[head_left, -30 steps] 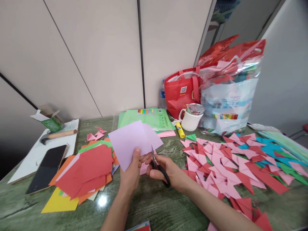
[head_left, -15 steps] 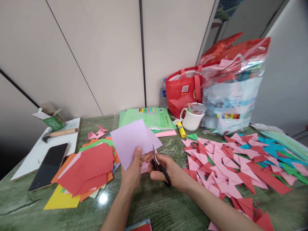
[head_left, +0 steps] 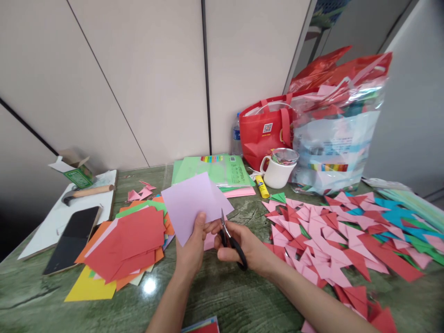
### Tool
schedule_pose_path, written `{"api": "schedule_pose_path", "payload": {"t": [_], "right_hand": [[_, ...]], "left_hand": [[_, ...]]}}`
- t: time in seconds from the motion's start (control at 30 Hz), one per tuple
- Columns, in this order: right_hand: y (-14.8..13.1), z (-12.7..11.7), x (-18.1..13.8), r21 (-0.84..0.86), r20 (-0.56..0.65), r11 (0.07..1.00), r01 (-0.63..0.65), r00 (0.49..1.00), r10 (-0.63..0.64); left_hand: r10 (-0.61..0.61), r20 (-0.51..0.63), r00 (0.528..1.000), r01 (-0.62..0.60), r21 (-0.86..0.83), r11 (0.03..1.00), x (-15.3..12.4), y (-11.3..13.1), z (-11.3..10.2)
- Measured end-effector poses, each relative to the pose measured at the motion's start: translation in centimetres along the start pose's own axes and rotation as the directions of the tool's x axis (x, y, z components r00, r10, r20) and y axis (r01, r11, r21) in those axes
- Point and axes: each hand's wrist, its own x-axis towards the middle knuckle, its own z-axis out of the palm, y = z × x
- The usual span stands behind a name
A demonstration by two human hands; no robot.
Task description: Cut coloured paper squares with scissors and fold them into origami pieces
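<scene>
My left hand (head_left: 190, 249) pinches the lower edge of a lilac sheet of paper (head_left: 194, 203), held up over the green table. My right hand (head_left: 243, 247) is closed round the black handles of a pair of scissors (head_left: 231, 238), whose blades point up at the right edge of the lilac sheet. The two hands touch at the fingertips. A stack of red, orange and yellow paper squares (head_left: 121, 247) lies just left of my left hand. A spread of pink, red and blue cut triangles (head_left: 333, 236) covers the table to the right of my right hand.
A phone (head_left: 71, 238) and a hammer (head_left: 86, 191) lie on a white board at the far left, with a small green box (head_left: 74, 171) behind. At the back are a green paper pack (head_left: 211, 169), a glue stick (head_left: 261, 186), a white mug (head_left: 277, 171), a red bag (head_left: 265, 132) and a clear bag of scraps (head_left: 333, 134).
The hands, paper and scissors have kept almost the same pose. The view has shifted slightly, nothing else has visibly moved.
</scene>
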Motion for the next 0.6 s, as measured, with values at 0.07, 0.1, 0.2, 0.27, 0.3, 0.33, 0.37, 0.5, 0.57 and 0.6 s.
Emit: {"api": "schedule_pose_path", "payload": {"t": [0.07,0.1,0.2,0.27,0.3,0.33,0.37,0.5,0.57,0.6], "right_hand": [[-0.09,0.03,-0.03,-0.004,-0.002,1.000,-0.002,1.000,0.002],[-0.15,0.05,-0.04,-0.005,-0.003,1.000,-0.003,1.000,0.003],[-0.33,0.11,-0.05,-0.005,-0.010,1.000,-0.009,1.000,0.009],[-0.38,0.15,-0.05,0.001,-0.012,1.000,-0.012,1.000,0.012],[-0.38,0.16,-0.04,0.004,-0.011,1.000,-0.012,1.000,0.012],[-0.36,0.17,-0.03,0.006,-0.010,1.000,-0.012,1.000,0.013],[-0.34,0.17,-0.02,0.006,-0.009,1.000,-0.013,1.000,0.013],[-0.29,0.15,-0.01,-0.006,-0.005,1.000,-0.003,1.000,0.003],[-0.32,0.16,-0.02,-0.012,-0.002,1.000,0.005,1.000,-0.005],[-0.33,0.16,-0.03,-0.011,-0.001,1.000,0.001,1.000,-0.001]], "left_hand": [[-0.001,0.008,1.000,0.001,-0.009,1.000,-0.07,0.04,0.06],[0.003,0.013,1.000,-0.003,-0.012,1.000,-0.09,0.05,0.08],[0.023,0.012,1.000,-0.023,-0.005,1.000,-0.16,0.09,0.11],[0.035,0.007,0.999,-0.035,-0.005,0.999,-0.17,0.10,0.10],[0.039,0.004,0.999,-0.039,-0.008,0.999,-0.17,0.09,0.08],[0.039,0.002,0.999,-0.039,-0.009,0.999,-0.18,0.09,0.07],[0.037,0.002,0.999,-0.037,-0.010,0.999,-0.18,0.08,0.05],[-0.002,-0.004,1.000,0.002,0.013,1.000,-0.17,0.03,-0.01],[-0.002,0.001,1.000,0.002,0.008,1.000,-0.14,0.03,-0.03],[0.000,0.007,1.000,0.000,0.000,1.000,-0.12,0.04,-0.05]]}}
